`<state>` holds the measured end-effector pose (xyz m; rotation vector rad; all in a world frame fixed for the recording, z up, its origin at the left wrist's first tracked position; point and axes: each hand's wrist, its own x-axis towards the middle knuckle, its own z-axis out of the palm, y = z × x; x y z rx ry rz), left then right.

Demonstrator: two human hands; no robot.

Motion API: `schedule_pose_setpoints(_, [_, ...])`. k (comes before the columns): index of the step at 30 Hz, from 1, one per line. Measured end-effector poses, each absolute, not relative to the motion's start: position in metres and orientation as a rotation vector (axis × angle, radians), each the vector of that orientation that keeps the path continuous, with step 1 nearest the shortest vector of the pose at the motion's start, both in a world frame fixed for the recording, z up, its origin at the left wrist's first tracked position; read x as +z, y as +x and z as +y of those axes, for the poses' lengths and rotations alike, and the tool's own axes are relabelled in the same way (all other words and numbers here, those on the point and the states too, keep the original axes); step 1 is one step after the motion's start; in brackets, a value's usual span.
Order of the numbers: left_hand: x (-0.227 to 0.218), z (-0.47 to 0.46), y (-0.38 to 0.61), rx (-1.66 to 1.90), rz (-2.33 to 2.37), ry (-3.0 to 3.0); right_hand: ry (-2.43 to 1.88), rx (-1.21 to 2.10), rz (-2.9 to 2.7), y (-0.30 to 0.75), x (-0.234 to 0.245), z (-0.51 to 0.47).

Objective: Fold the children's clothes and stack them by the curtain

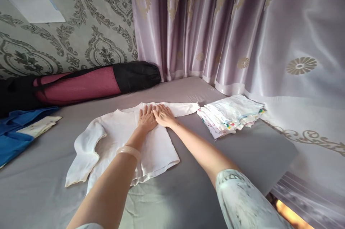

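Observation:
A small white long-sleeved shirt [118,128] lies spread on the grey bed sheet, its collar toward the far side. One sleeve bends down at the left; the other stretches right toward a stack of folded clothes. My left hand [147,117], below a pale bangle, rests flat on the upper right part of the shirt with fingers extended. Right beside it, my right hand [164,115] also presses flat on the shirt near the shoulder. The two hands touch or nearly touch, and neither grips the cloth.
The stack of folded white printed clothes [229,114] sits at the right on the grey sheet [194,193]. Blue garments [16,139] lie at the left edge. A pink and black mesh bag [81,84] lies along the patterned wall. Lilac curtains [188,24] hang behind the bed.

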<state>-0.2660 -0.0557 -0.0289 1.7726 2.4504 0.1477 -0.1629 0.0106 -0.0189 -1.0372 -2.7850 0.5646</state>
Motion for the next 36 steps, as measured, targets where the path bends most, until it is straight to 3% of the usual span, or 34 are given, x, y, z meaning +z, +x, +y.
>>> schedule_pose_setpoints(6, [-0.03, -0.055, -0.264, 0.215, 2.469, 1.764, -1.171, 0.419, -2.773, -0.126, -0.023, 0.03])
schedule_pose_setpoints(14, [-0.031, -0.053, -0.264, 0.191, 2.475, 1.77, -1.697, 0.23, -2.603, -0.081, -0.018, 0.052])
schedule_pose_setpoints(24, [0.004, -0.098, -0.256, 0.092, 2.29, 1.747, -1.792, 0.244, -2.66, -0.085, -0.001, 0.056])
schedule_pose_setpoints(28, [0.017, -0.152, -0.267, 0.096, 2.25, 1.768, -1.429, 0.01, -2.744, -0.12, 0.006, 0.038])
schedule_pose_setpoints(32, [0.018, -0.195, -0.278, 0.146, 2.257, 1.859, -0.969, 0.259, -2.894, -0.177, 0.003, -0.002])
schedule_pose_setpoints(36, [0.027, -0.226, -0.278, 0.296, 2.214, 1.864, -0.933, 0.39, -2.92, -0.222, -0.002, -0.027])
